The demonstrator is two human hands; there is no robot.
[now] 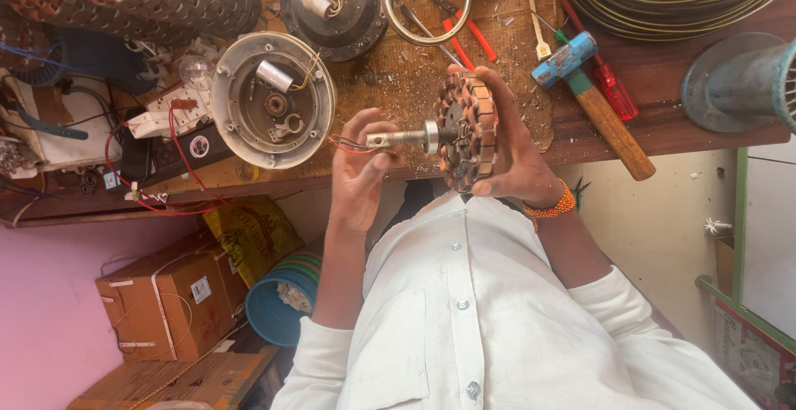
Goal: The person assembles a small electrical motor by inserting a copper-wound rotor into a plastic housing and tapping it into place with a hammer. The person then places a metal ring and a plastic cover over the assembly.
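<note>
- Right hand [518, 157], frame centre, wraps its fingers round a copper-wound stator [468, 132]
- Left hand [361, 169] loosely pinches the stator's metal shaft [402, 138]
- Behind, on the wooden tabletop [663, 87]: open motor housing [274, 99] upper left, blue-headed hammer [593, 99] upper right

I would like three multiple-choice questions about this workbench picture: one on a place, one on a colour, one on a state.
1. Where does the hammer lie?
A. on the wooden bench
B. in the blue bucket
C. on a cardboard box

2. What colour is the screwdriver handle beside the hammer?
A. green
B. red
C. white

3. How is the wound stator held?
A. lying free on the bench
B. in both hands
C. by one hand alone

Answers: 1 A, it rests on the benchtop. 2 B, the clear handle is red. 3 B, the right hand grips its rim and the left hand its shaft.
</note>
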